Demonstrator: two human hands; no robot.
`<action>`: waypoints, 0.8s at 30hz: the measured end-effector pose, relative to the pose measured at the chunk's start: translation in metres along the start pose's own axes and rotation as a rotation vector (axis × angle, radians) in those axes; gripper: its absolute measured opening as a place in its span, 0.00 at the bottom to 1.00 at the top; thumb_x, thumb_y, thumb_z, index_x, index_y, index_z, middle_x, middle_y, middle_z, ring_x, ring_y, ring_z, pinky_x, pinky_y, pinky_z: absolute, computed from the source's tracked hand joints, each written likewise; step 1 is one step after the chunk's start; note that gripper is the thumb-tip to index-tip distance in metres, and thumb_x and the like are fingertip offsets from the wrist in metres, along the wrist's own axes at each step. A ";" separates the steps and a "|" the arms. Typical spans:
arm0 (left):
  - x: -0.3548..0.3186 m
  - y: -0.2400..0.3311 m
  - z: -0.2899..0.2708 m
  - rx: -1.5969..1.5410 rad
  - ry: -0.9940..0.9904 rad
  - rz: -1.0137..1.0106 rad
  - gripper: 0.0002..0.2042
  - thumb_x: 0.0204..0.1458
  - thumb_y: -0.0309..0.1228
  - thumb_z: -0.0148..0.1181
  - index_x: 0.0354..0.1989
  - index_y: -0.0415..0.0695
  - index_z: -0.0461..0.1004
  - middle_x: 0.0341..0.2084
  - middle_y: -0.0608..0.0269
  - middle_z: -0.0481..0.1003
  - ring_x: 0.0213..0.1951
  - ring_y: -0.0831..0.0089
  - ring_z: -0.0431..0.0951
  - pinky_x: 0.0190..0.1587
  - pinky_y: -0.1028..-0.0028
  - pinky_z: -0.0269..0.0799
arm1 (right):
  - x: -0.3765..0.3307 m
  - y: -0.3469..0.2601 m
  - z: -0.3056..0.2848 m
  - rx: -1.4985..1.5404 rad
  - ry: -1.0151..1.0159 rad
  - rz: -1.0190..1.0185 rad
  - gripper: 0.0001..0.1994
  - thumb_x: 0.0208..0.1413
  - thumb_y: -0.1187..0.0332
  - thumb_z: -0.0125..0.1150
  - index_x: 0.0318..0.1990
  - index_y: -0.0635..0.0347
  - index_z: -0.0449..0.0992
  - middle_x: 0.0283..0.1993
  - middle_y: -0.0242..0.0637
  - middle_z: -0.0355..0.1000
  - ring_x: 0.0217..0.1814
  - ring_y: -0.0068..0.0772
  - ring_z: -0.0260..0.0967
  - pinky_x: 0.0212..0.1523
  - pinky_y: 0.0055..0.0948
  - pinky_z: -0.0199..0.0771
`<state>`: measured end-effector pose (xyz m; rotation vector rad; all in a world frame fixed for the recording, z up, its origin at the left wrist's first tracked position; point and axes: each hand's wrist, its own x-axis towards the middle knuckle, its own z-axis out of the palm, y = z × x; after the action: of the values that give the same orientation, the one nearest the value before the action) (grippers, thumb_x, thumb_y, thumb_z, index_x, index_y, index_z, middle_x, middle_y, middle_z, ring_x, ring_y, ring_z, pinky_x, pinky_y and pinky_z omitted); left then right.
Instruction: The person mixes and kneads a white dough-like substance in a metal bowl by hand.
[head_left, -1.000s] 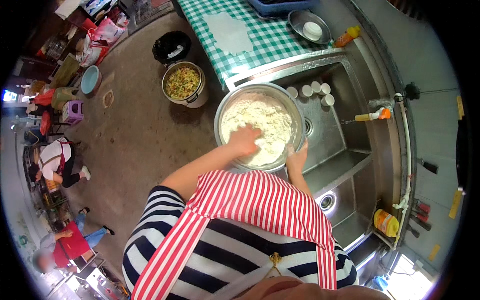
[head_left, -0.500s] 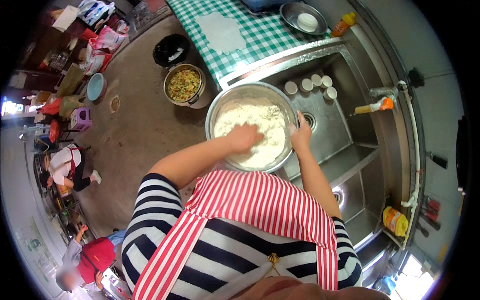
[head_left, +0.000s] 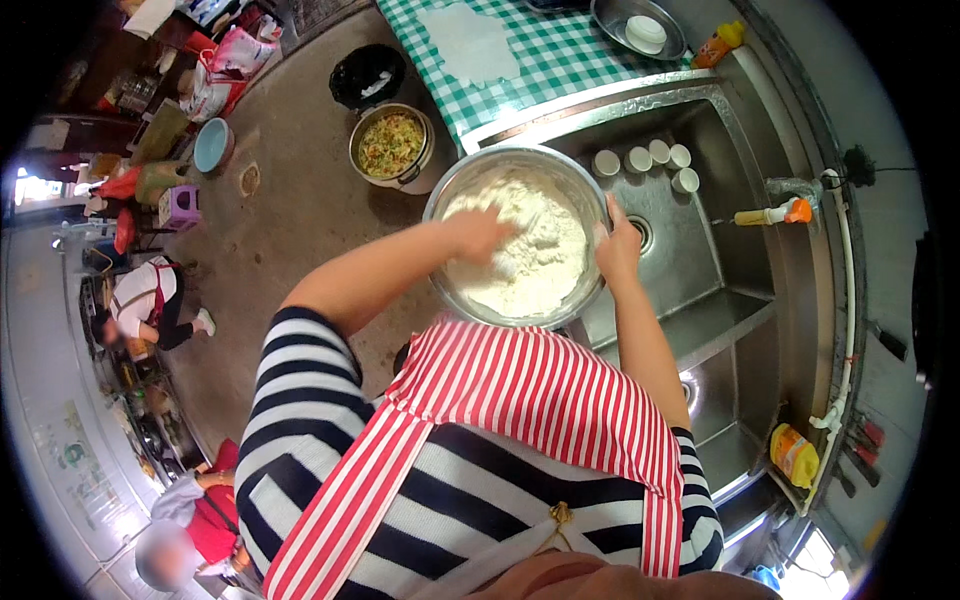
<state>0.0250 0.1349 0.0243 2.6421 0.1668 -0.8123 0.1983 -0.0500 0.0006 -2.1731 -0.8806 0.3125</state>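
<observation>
A large steel mixing bowl [head_left: 520, 160] is in front of my apron, at the near left edge of the sink. White, lumpy flour [head_left: 548, 262] fills much of it. My left hand [head_left: 482, 238] is inside the bowl, over the left part of the flour; its fingers are smeared by motion. On the bowl's right side, my right hand [head_left: 620, 245] grips the rim, thumb over the edge and fingers along the outside.
The steel sink [head_left: 685, 265] holds several small white cups [head_left: 638, 160] beneath a tap [head_left: 775, 213]. A pot of chopped food [head_left: 390, 143] and a black-lined bin [head_left: 368, 78] stand left of a checked table [head_left: 545, 62]. Two people [head_left: 145, 300] are at far left.
My left hand has swept left and away from me through the flour, and is now more blurred. The right hand keeps its hold on the rim. The whole view has shifted slightly.
</observation>
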 end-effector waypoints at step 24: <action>0.019 0.042 0.034 0.284 0.187 0.468 0.08 0.45 0.33 0.50 0.25 0.48 0.76 0.32 0.63 0.73 0.39 0.66 0.72 0.38 0.65 0.70 | 0.024 -0.020 0.001 -0.148 -0.135 0.016 0.26 0.44 0.72 0.55 0.56 0.46 0.64 0.37 0.52 0.71 0.38 0.53 0.69 0.39 0.42 0.68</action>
<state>0.0321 0.0837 0.0012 2.8397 -0.5388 -0.4573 0.2054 -0.0234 0.0154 -2.3177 -0.9885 0.4173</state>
